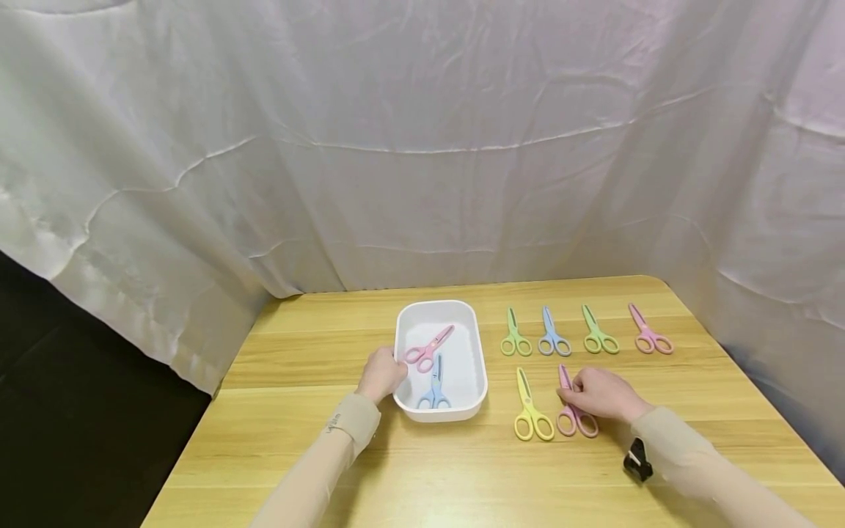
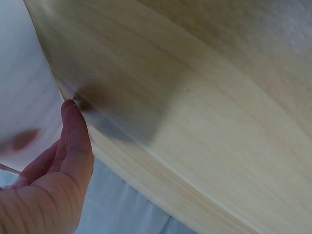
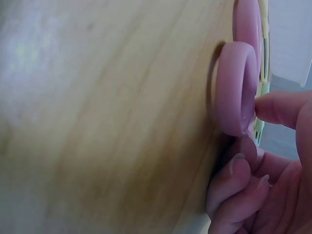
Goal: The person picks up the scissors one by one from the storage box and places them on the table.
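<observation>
My left hand grips the left wall of a white plastic tray, with the thumb over the rim. Inside the tray lie pink scissors and, nearer me, blue scissors. On the right, my right hand pinches another pair of pink scissors around the middle, covering their pivot. The right wrist view shows their pink handle loops close over the wood, thumb on one side and curled fingers on the other. Yellow scissors lie just left of this pair.
Behind the right hand stands a row of scissors on the wooden table: green, blue, green and pink. A pale curtain hangs along the table's far edge and sides.
</observation>
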Action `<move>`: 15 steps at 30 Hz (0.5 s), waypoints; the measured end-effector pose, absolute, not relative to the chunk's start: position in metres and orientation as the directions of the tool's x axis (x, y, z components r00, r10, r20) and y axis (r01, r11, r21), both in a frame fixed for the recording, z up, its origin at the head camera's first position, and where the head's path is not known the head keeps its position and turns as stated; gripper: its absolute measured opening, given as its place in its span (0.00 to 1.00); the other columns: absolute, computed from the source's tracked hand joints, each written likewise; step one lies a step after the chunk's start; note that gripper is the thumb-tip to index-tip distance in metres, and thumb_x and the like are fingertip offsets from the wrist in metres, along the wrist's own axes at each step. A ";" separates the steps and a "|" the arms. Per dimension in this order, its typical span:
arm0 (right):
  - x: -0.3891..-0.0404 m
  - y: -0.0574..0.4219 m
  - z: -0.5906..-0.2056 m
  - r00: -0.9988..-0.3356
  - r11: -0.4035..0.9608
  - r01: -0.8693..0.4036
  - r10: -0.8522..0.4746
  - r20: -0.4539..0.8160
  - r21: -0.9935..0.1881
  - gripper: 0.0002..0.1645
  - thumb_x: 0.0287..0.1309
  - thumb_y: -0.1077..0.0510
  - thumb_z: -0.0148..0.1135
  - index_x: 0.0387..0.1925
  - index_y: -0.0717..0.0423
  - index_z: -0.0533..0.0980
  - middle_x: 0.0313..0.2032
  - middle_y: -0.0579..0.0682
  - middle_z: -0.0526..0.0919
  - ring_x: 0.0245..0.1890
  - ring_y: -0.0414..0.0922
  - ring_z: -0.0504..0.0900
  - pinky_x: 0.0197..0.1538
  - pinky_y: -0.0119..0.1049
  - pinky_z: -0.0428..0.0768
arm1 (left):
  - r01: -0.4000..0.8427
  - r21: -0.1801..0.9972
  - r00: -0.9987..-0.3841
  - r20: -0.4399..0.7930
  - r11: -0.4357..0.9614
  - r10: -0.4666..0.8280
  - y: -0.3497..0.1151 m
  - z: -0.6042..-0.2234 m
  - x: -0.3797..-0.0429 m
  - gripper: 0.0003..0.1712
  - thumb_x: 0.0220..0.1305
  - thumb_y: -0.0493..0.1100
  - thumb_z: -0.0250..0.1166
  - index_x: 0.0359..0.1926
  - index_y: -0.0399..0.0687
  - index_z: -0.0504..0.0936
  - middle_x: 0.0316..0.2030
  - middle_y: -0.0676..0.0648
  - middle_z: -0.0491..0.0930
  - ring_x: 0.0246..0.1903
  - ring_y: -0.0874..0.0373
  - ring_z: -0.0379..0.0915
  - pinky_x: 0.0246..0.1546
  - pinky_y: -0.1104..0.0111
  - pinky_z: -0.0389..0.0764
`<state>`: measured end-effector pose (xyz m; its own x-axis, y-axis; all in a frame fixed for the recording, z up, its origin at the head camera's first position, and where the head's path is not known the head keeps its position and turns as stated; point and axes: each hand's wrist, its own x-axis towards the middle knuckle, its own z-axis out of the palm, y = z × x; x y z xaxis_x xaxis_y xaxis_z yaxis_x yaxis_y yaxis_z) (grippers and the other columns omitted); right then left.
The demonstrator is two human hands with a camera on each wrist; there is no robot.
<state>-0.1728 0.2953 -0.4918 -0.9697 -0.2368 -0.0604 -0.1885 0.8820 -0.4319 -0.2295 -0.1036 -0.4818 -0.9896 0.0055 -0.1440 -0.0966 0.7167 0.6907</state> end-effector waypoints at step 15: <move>-0.176 0.298 -0.493 -0.974 0.871 -0.167 -0.217 -0.057 -0.462 0.30 0.64 0.41 0.61 0.08 0.45 0.67 0.08 0.36 0.63 0.12 0.36 0.62 0.16 0.28 0.60 | -0.084 0.688 -0.992 -0.128 0.721 0.006 -0.104 -0.480 -0.227 0.18 0.56 0.31 0.57 0.47 0.33 0.83 0.37 0.38 0.86 0.33 0.52 0.83 0.31 0.65 0.90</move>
<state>-0.1755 0.2978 -0.4926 -0.9745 -0.2172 -0.0572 -0.1671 0.8713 -0.4615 -0.2269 -0.1037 -0.4799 -0.9918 0.0061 -0.1280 -0.0843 0.7211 0.6877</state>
